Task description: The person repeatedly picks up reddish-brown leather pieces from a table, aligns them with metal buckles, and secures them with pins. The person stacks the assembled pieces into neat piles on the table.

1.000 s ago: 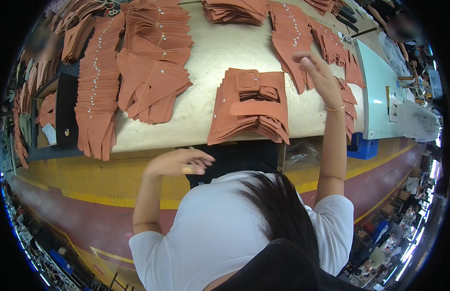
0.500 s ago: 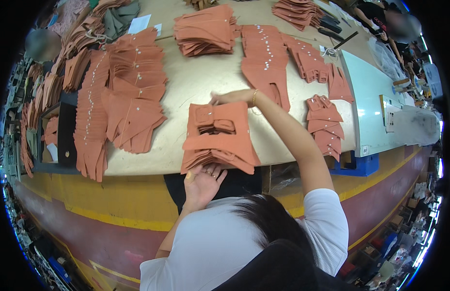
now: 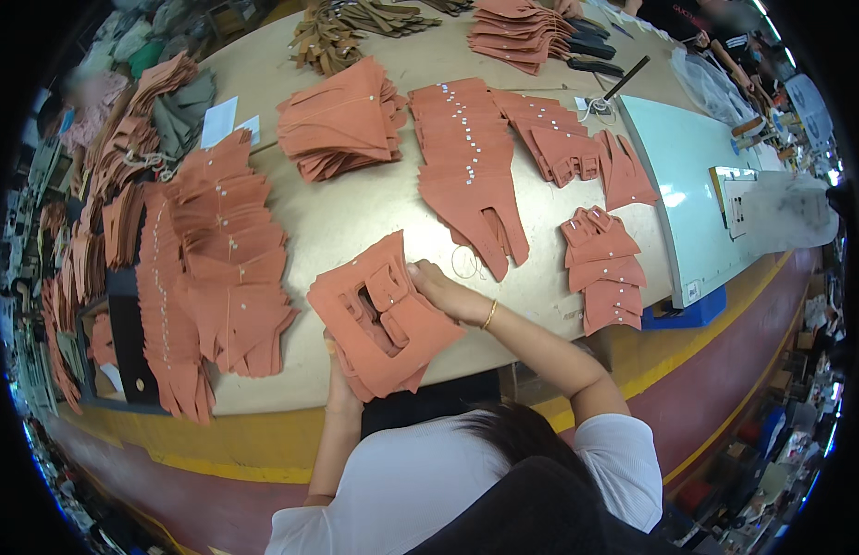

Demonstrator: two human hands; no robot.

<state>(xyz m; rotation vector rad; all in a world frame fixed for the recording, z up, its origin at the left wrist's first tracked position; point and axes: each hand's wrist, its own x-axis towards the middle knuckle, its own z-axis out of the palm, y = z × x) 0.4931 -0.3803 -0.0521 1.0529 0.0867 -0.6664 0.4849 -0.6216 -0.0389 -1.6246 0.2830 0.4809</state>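
A stack of salmon-coloured cut pieces, in leather or fabric, is tilted up at the near edge of the table. Its top piece has a long cut-out slot, and two small tabs with slits show at that opening. My right hand grips the upper right edge of the stack, its fingers partly hidden behind it. From below, my left hand supports the lower left side; most of its fingers are covered by the pieces, with the thumb at the edge.
The table carries fanned salmon pieces with small white stickers, another pile at the back, and long rows on the left. A pale green board is at right. Other people stand beyond the table.
The stack has turned and tilted up from lying near the table edge. My right hand has come from its far edge to its right side; my left hand now holds its lower left.
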